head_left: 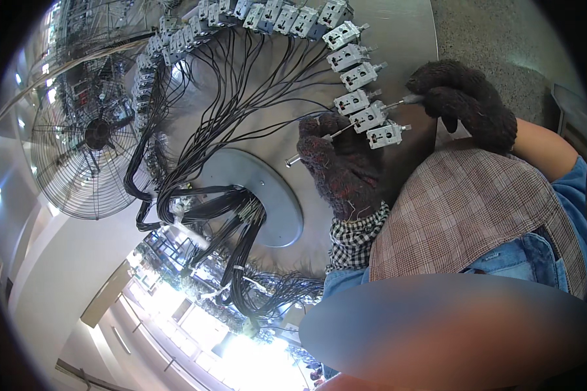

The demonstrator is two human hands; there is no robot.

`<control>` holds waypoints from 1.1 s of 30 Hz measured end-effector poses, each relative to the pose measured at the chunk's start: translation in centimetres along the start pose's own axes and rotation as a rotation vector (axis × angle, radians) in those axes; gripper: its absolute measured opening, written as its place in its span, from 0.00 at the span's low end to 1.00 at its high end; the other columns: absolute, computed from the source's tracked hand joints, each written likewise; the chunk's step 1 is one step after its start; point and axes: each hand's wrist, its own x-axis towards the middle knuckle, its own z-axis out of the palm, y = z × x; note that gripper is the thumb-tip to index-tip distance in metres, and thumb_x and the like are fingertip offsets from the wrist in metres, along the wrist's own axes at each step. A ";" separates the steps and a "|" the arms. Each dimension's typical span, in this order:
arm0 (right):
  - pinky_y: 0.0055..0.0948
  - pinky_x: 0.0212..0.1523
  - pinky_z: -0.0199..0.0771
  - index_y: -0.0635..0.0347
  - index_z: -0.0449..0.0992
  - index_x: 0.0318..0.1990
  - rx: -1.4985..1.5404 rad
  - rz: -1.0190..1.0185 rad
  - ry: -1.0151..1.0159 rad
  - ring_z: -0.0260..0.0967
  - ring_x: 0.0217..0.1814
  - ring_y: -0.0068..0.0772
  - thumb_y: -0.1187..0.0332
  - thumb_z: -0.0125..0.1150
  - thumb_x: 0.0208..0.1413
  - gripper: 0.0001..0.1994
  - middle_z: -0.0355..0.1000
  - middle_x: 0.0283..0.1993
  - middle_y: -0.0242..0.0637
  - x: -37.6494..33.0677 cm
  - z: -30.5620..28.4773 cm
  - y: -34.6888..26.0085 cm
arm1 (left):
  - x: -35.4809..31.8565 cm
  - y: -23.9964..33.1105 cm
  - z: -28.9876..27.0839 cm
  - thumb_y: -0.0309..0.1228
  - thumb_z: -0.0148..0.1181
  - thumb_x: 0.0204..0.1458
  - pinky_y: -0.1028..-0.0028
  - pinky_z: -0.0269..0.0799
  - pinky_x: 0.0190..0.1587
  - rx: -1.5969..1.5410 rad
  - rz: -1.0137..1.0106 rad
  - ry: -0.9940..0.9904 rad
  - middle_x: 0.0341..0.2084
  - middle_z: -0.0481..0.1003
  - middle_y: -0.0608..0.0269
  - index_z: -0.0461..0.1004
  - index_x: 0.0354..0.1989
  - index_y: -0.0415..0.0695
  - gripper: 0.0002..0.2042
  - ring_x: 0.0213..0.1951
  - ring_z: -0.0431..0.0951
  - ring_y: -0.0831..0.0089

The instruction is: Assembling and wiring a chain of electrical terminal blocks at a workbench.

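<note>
Both my hands wear dark knitted gloves. My left hand (342, 163) is closed around a thin metal rod (293, 159) with a flat end, at the left of the row's near end. The rod's other end points at a silver metal block (368, 117). On the block's right side, a thin shaft with a grey end piece (411, 100) sticks out. My right hand (466, 104) pinches that end piece between curled fingers. Whether rod and shaft are one piece is hidden by the block. One more silver block (385, 135) lies nearest to me.
Several similar metal blocks (349, 57) curve along the metal tabletop's (398, 39) edge. Black cables (231, 117) run from them to a grey oval plate (277, 202). A wire-caged fan (98, 133) stands at the left. Speckled floor (496, 39) shows beyond the right edge.
</note>
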 end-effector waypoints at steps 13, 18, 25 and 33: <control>0.25 0.29 0.74 0.62 0.74 0.48 -0.083 -0.031 -0.078 0.72 0.35 0.27 0.69 0.53 0.59 0.13 0.74 0.39 0.38 0.2 0.0 0.1 | -0.6 0.1 -0.9 0.41 0.56 0.56 0.57 0.71 0.54 0.038 0.041 0.062 0.44 0.71 0.61 0.64 0.53 0.45 0.20 0.47 0.73 0.65; 0.39 0.43 0.74 0.64 0.72 0.48 -0.769 -0.837 -0.155 0.72 0.45 0.45 0.73 0.59 0.51 0.15 0.71 0.49 0.48 0.5 -1.1 0.9 | -0.9 0.2 -1.6 0.40 0.56 0.56 0.56 0.70 0.55 -0.008 -0.002 0.081 0.46 0.71 0.62 0.64 0.55 0.48 0.20 0.49 0.73 0.65; 0.42 0.46 0.74 0.64 0.72 0.48 -0.703 -0.759 -0.125 0.72 0.46 0.46 0.75 0.58 0.52 0.15 0.70 0.50 0.48 0.1 -1.1 1.5 | -0.7 -0.1 -1.6 0.40 0.56 0.57 0.57 0.70 0.55 -0.023 -0.007 -0.023 0.45 0.71 0.62 0.65 0.54 0.47 0.19 0.49 0.72 0.65; 0.29 0.29 0.77 0.63 0.71 0.50 -0.759 -0.844 -0.006 0.73 0.30 0.31 0.75 0.55 0.54 0.14 0.71 0.46 0.46 0.6 -0.9 0.9 | -0.8 -0.4 -1.8 0.40 0.57 0.56 0.56 0.72 0.53 0.028 0.022 0.044 0.45 0.72 0.62 0.65 0.54 0.46 0.20 0.49 0.73 0.65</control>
